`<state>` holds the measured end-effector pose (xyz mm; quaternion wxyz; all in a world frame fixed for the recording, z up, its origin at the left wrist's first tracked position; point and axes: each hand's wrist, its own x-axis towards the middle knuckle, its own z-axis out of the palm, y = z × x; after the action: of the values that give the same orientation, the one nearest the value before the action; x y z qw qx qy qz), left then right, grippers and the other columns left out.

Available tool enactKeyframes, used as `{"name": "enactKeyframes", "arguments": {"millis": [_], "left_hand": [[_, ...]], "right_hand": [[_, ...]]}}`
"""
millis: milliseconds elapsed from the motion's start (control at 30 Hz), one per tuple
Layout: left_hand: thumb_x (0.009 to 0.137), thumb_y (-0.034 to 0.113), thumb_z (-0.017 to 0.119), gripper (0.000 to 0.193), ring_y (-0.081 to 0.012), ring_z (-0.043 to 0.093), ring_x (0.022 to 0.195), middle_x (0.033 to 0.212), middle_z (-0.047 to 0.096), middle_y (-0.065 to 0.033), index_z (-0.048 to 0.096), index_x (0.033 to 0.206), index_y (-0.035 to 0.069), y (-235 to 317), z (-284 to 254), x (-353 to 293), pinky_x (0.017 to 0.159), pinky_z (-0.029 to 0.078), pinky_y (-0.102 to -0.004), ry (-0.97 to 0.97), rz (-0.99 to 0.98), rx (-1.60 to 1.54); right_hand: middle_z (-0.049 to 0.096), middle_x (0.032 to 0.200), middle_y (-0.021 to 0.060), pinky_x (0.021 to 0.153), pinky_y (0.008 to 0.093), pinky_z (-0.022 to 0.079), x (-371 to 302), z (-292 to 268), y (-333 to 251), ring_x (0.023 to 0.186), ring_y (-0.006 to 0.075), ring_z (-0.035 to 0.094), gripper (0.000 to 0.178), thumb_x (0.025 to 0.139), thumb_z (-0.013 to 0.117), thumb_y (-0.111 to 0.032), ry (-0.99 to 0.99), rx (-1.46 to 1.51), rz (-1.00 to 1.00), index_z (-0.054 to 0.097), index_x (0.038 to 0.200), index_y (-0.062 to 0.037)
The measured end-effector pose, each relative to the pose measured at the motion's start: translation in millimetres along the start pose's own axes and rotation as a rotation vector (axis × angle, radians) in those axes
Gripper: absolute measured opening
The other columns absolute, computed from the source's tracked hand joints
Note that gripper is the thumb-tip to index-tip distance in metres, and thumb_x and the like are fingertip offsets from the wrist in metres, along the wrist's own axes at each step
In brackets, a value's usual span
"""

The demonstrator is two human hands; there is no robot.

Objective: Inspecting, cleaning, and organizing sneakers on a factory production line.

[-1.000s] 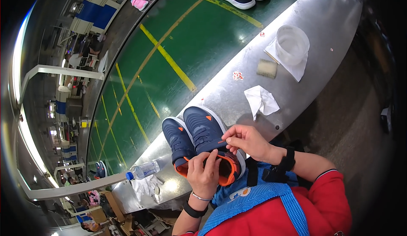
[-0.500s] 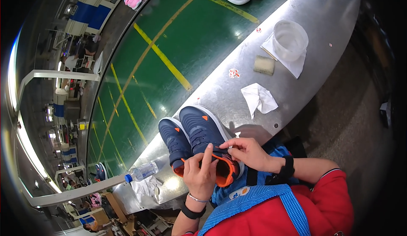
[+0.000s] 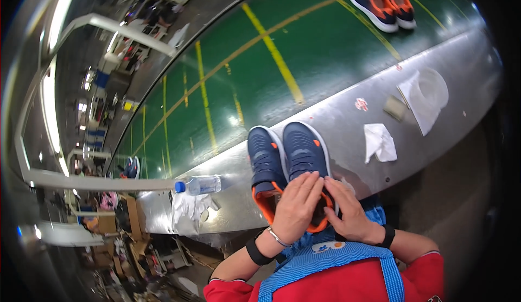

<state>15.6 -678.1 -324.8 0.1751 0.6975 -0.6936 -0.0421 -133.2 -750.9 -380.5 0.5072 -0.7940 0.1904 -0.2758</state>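
Note:
Two navy shoes with orange linings and white soles stand side by side on the steel ledge (image 3: 347,120), toes pointing away from me. My left hand (image 3: 296,207) lies flat over the opening of the right-hand shoe (image 3: 305,153), fingers together. My right hand (image 3: 347,212) presses against that shoe's heel from the right side. The left-hand shoe (image 3: 265,163) sits untouched beside it. Both hands cover the shoe's collar, so the opening is hidden.
A green conveyor belt (image 3: 260,85) with yellow lines runs beyond the ledge, carrying another navy and orange pair (image 3: 382,3). On the ledge lie a crumpled white tissue (image 3: 379,142), a white paper with a round shape (image 3: 426,96), a small pad (image 3: 394,107), a water bottle (image 3: 198,185) and white gloves (image 3: 190,207).
Both hands moved from pinching at the heel to lying over the right-hand shoe's opening. The head camera has shifted, bringing the pair more to the centre.

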Motion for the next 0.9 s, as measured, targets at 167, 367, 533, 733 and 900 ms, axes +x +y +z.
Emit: {"name": "enactKeyframes", "arguments": {"millis": [167, 367, 533, 733, 900], "left_hand": [[0.068, 0.002, 0.069, 0.058, -0.0347, 0.048, 0.112, 0.123, 0.047, -0.0192, 0.048, 0.122, 0.0, -9, -25, -28, 0.094, 0.04, -0.0401, 0.185, -0.167, -0.178], [0.08, 0.008, 0.062, 0.048, -0.0311, 0.05, 0.11, 0.122, 0.047, -0.0183, 0.044, 0.124, -0.001, -66, -17, -91, 0.092, 0.042, -0.0345, 0.475, -0.632, -0.29], [0.092, 0.008, 0.048, 0.036, -0.0168, 0.052, 0.106, 0.12, 0.052, -0.0111, 0.044, 0.126, -0.001, -102, 18, -109, 0.09, 0.044, -0.0293, 0.346, -0.809, -1.15], [0.088, 0.012, 0.058, 0.029, -0.0086, 0.057, 0.087, 0.096, 0.061, -0.0034, 0.053, 0.113, 0.0, -117, 26, -106, 0.077, 0.047, -0.0217, 0.482, -0.734, -1.398], [0.089, 0.018, 0.058, 0.016, -0.0055, 0.053, 0.07, 0.083, 0.058, -0.0001, 0.057, 0.095, 0.003, -131, 22, -99, 0.063, 0.046, -0.0196, 0.347, -0.861, -1.614]], "right_hand": [[0.049, 0.115, 0.0185, 0.092, 0.0388, 0.04, 19, -5, -9, 0.106, 0.0361, 0.048, 0.05, 0.07, 0.063, 0.0, 0.055, -0.059, -0.015, 0.048, 0.118, 0.0006], [0.052, 0.101, 0.0129, 0.081, 0.0364, 0.044, 70, -9, -44, 0.094, 0.0301, 0.052, 0.032, 0.07, 0.064, 0.0, -0.193, -0.054, -0.174, 0.056, 0.101, -0.0008], [0.053, 0.103, 0.0131, 0.083, 0.0379, 0.043, 104, 34, -59, 0.097, 0.0301, 0.051, 0.033, 0.07, 0.066, -0.003, -0.395, -0.249, -0.375, 0.057, 0.102, -0.002], [0.052, 0.098, 0.0103, 0.082, 0.0361, 0.043, 123, 73, -64, 0.092, 0.0275, 0.051, 0.038, 0.065, 0.066, 0.0, -0.534, -0.51, -0.565, 0.059, 0.103, -0.0042], [0.052, 0.092, 0.0075, 0.077, 0.033, 0.042, 128, 78, -58, 0.087, 0.0234, 0.05, 0.029, 0.068, 0.062, -0.005, -0.553, -0.606, -0.676, 0.06, 0.097, -0.0047]]}}
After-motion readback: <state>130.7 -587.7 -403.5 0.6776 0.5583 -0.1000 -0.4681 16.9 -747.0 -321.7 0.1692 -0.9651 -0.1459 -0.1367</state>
